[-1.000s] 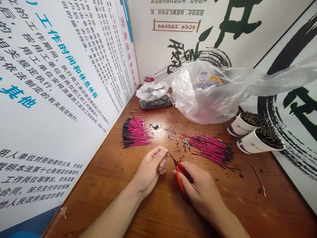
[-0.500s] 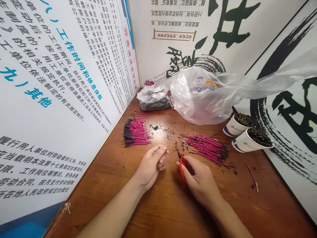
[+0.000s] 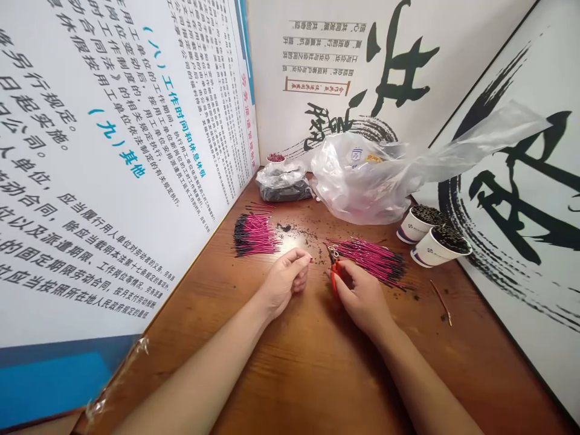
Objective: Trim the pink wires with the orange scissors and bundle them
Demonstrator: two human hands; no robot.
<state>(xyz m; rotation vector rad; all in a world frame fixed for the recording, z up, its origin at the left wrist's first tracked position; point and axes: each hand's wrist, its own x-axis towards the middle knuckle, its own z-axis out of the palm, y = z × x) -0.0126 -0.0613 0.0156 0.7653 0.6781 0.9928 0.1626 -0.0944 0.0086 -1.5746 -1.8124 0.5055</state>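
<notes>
My left hand (image 3: 290,277) is closed in a pinch above the wooden table; a tiny dark tip shows at its fingertips, too small to name. Close by on the right, my right hand (image 3: 360,293) is wrapped round red-handled pliers (image 3: 336,275), whose dark jaws point away from me. Beyond the jaws and to their right lies a pile of pink and black wires (image 3: 371,261). A second pile of such wires (image 3: 257,234) rests beyond my left hand. Dark crumbs are scattered between the piles.
Two paper cups (image 3: 419,220) (image 3: 441,244) of dark bits stand at the right, with a single wire (image 3: 441,302) in front. Behind are a large plastic bag (image 3: 362,181), a smaller bag (image 3: 284,183) and a cup (image 3: 275,158). Printed panels (image 3: 172,121) enclose the table.
The whole view has shifted and tilted slightly. My hands stay in nearly the same places over the table, the left still pinched and the right still round the pliers.
</notes>
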